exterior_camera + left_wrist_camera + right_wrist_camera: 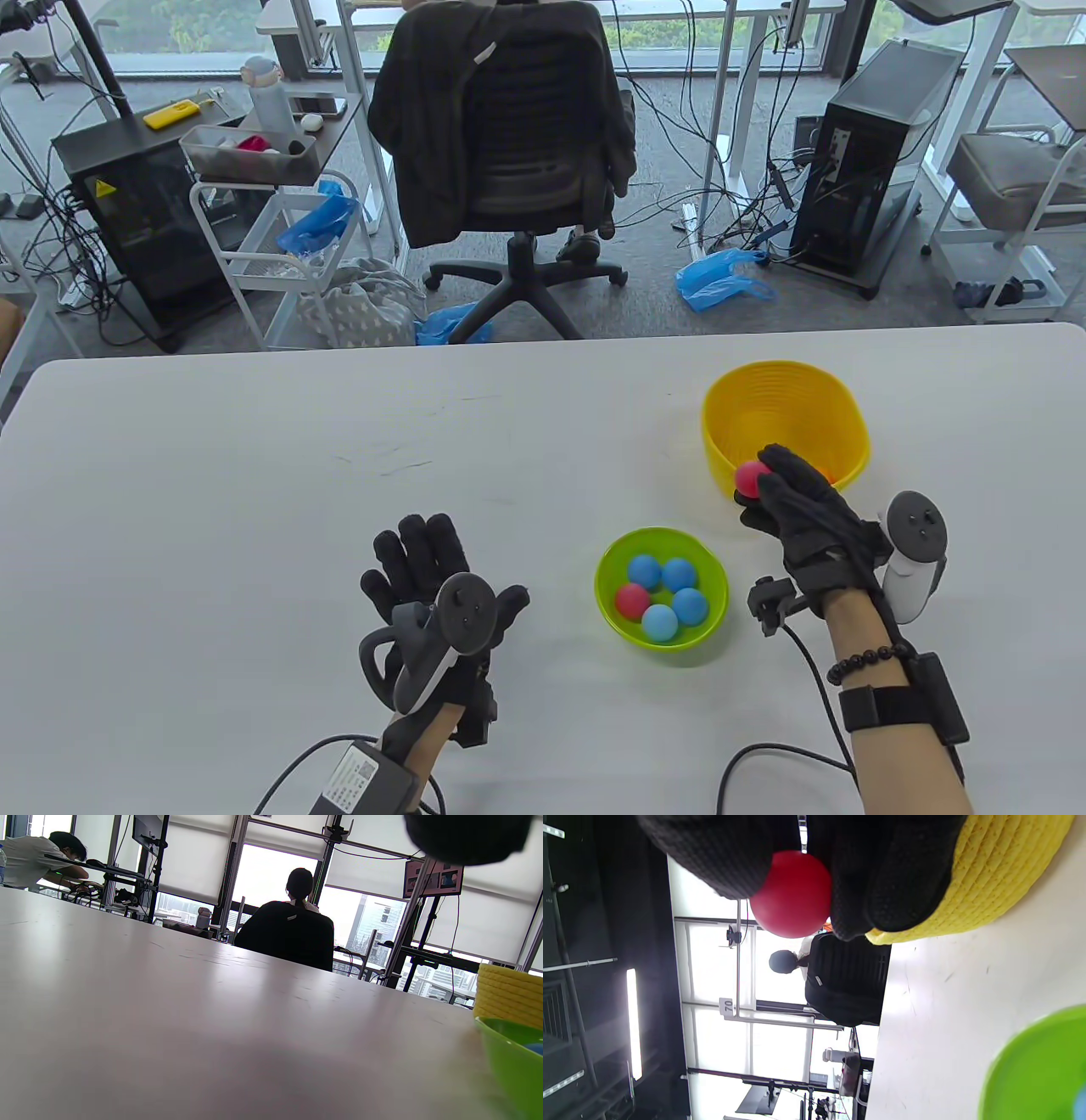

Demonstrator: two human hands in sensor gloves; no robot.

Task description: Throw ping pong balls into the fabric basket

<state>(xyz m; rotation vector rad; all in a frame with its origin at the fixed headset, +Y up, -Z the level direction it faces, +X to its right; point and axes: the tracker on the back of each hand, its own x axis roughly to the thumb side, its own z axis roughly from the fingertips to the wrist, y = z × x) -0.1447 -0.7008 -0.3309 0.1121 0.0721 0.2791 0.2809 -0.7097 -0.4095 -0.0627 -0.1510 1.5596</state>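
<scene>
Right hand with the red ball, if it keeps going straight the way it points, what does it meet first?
Probably the yellow basket: the right hand with the red ball points at its near wall; height is unclear, so it may pass over the rim.

Two hands in black knit sensor gloves, trackers strapped on, bare forearms.
Left hand [441, 586]: black glove, dark grey ring tracker with white handle on the back, grey box with white label at the wrist, black cable trailing off. Right hand [806, 518]: same black glove, white-and-grey tracker at the outer side, small black camera mount by the wrist, black bead bracelet, black strap with black box on the forearm, black cable looping down. Skin light tan.
</scene>
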